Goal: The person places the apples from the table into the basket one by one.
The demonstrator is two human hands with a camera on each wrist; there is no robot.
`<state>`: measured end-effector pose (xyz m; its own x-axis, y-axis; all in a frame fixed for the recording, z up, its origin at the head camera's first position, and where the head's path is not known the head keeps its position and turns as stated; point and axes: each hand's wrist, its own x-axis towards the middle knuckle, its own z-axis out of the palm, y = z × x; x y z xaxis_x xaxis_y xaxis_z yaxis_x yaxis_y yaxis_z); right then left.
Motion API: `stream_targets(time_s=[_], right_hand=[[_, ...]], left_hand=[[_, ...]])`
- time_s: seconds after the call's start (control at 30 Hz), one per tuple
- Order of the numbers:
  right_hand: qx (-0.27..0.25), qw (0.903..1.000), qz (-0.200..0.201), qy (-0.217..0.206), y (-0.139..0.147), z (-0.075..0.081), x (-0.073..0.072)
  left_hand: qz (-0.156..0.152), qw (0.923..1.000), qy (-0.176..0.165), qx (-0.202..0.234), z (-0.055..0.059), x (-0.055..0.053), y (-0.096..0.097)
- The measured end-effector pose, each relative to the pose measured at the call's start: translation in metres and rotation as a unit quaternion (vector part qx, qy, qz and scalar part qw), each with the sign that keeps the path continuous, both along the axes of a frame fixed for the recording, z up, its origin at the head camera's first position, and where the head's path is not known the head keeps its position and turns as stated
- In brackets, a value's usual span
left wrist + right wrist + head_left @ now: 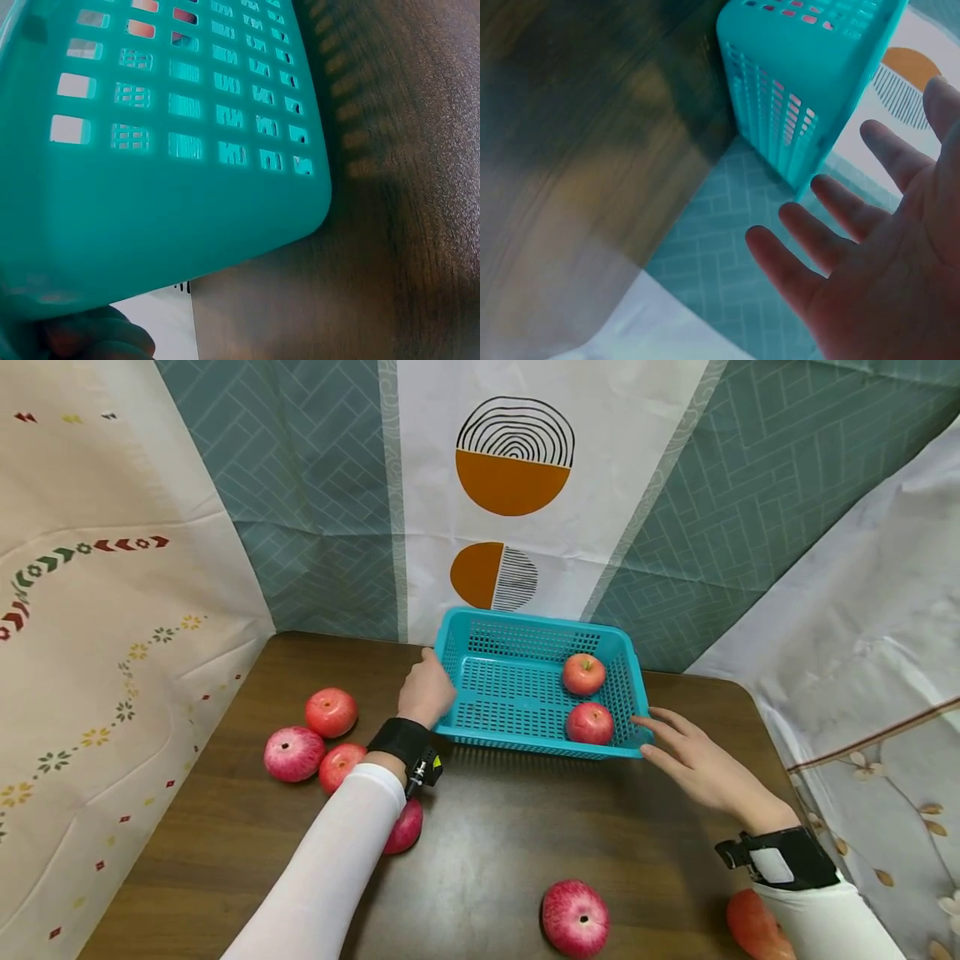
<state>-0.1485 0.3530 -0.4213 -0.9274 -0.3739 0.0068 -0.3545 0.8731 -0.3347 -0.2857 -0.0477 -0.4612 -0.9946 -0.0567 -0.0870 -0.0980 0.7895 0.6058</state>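
A turquoise plastic basket with latticed walls stands at the back of the table. Two red apples lie at its right end. My left hand grips the basket's left rim, its curled fingers showing just under the rim in the left wrist view. At the other end, my right hand is beside the right wall with fingers spread and slightly bent. The right wrist view shows those fingers straight and apart, palm toward the basket, holding nothing.
Left of the basket, several red and pink fruits lie on the brown table, one partly behind my left forearm. A striped pink fruit sits near the front, and another red fruit is partly under my right sleeve. Patterned cloths hang around the table.
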Motion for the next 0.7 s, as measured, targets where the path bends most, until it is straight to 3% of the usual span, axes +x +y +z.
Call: stream_targets(time_s=[0.7], right_hand=[[-0.016,0.9948,-0.076,-0.065,0.04,-0.003,0.057]], left_hand=[[-0.004,1.0,0.002,-0.009,0.0,0.0,0.0]])
